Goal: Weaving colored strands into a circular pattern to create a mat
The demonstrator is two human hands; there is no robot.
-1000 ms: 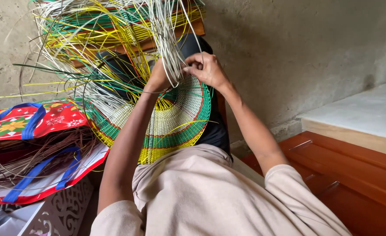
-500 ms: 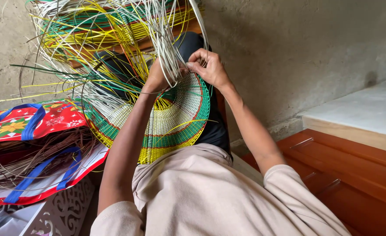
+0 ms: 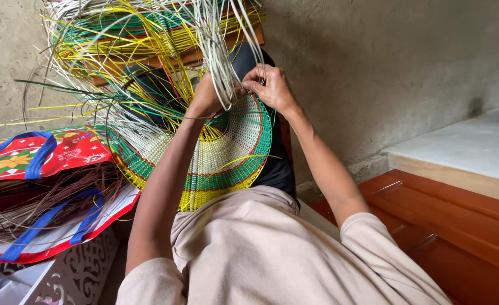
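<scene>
Woven disc [image 3: 215,164]: centre done, loose strands [image 3: 148,51] remain; right hand [image 3: 269,87] pinches strand; left hand [image 3: 204,96] grip unclear.

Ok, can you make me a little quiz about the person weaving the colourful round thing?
1. True or false: both hands work at the woven disc.
2. Which colours show in its bands? A) green, yellow, white B) purple, black
3. What lies beside it, holding brown strands?

Key:
1. True: left hand and right hand pinch white strands.
2. A
3. A red bag with blue handles.
</scene>
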